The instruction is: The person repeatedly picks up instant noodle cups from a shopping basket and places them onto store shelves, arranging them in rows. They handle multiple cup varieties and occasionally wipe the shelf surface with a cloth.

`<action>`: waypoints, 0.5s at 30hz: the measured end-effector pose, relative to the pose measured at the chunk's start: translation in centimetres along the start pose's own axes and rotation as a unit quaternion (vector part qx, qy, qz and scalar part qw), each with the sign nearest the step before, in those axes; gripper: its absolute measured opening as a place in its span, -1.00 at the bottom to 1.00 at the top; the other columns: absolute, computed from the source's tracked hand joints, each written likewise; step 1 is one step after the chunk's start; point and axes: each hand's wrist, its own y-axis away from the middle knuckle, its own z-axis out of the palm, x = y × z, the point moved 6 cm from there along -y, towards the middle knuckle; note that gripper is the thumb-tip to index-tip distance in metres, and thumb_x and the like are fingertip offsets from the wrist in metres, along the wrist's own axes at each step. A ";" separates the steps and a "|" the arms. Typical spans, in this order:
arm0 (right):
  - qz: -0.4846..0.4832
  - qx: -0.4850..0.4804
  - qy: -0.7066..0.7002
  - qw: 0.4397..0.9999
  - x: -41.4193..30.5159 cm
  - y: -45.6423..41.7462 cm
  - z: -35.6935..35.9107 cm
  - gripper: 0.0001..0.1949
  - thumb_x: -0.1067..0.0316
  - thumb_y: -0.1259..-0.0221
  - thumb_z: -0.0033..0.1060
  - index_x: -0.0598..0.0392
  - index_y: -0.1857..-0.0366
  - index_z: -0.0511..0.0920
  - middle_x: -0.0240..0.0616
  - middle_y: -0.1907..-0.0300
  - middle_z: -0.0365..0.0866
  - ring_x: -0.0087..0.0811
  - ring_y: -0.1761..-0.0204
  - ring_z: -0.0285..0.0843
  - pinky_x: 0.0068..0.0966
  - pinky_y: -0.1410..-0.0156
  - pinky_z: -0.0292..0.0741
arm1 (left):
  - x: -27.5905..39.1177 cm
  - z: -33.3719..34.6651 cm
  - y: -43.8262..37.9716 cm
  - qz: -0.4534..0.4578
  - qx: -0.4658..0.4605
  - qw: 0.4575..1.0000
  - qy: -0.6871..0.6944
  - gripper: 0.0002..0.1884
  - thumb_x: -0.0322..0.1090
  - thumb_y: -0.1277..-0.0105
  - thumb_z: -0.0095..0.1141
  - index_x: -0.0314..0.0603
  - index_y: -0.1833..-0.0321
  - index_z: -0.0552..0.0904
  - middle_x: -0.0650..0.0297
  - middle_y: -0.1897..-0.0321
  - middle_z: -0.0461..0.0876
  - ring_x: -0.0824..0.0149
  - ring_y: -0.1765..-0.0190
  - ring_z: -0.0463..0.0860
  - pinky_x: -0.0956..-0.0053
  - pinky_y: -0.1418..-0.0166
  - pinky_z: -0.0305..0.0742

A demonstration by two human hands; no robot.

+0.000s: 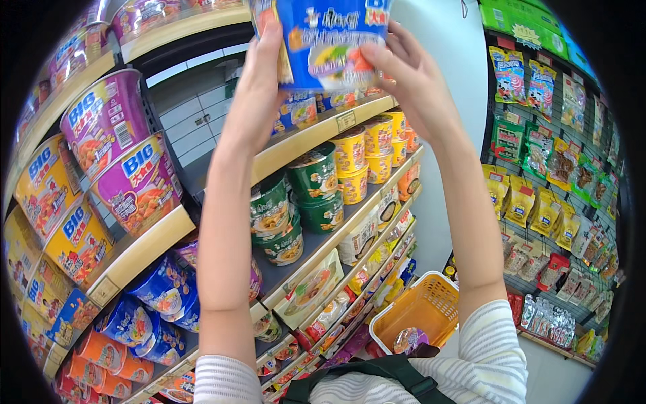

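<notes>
A large blue instant noodle tub (330, 43) is raised at the top of the view, slightly blurred and cut off by the edge. My left hand (262, 70) grips its left side, thumb lying along the front. On the opposite side my right hand (409, 65) holds it, with the thumb over the printed bowl picture. Just beneath, smaller blue tubs (298, 113) stand on a shelf, partly covered by the held one. Below them are stacked green noodle tubs (314, 174) and yellow noodle tubs (351, 151), behind and between my forearms.
Large purple tubs (133, 187) and yellow tubs (75, 227) stack up at left, above blue bowls (164, 288). A yellow shopping basket (419, 298) with a purple noodle cup (410, 341) inside sits low at right. Snack bags (520, 199) hang on a wire rack beyond.
</notes>
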 end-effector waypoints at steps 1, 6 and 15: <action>0.010 0.007 0.010 1.000 0.1 -1.1 0.1 -0.21 0.10 -0.22 0.29 0.28 -0.41 0.08 -0.18 -0.26 0.40 -0.39 -0.26 0.40 -0.35 -0.27 0.44 | 1.1 -0.3 -0.9 0.015 0.001 0.999 -0.048 -0.16 0.43 -0.30 -0.16 -0.11 -0.40 0.27 0.08 -0.32 0.37 0.17 -0.35 0.38 0.07 -0.41 0.20; 0.095 -0.042 -0.102 0.989 2.4 -4.6 1.1 -0.35 0.28 -0.33 0.15 0.04 -0.45 0.09 -0.26 -0.40 0.22 -0.43 -0.28 0.34 -0.31 -0.21 0.43 | 1.0 -3.1 -3.6 -0.083 -0.030 0.990 -0.106 -0.30 0.12 -0.38 -0.07 -0.22 -0.43 0.22 0.13 -0.28 0.39 0.23 -0.32 0.36 0.29 -0.37 0.24; 0.116 -0.028 0.055 0.991 9.5 -7.1 1.7 -0.34 0.01 -0.36 0.12 0.02 -0.44 0.16 -0.15 -0.37 0.27 -0.29 -0.37 0.24 -0.16 -0.43 0.25 | -4.5 -7.7 -4.8 -0.118 0.048 0.959 -0.255 0.06 0.42 -0.16 0.07 -0.45 -0.42 0.16 -0.17 -0.31 0.32 0.01 -0.42 0.26 0.11 -0.50 0.04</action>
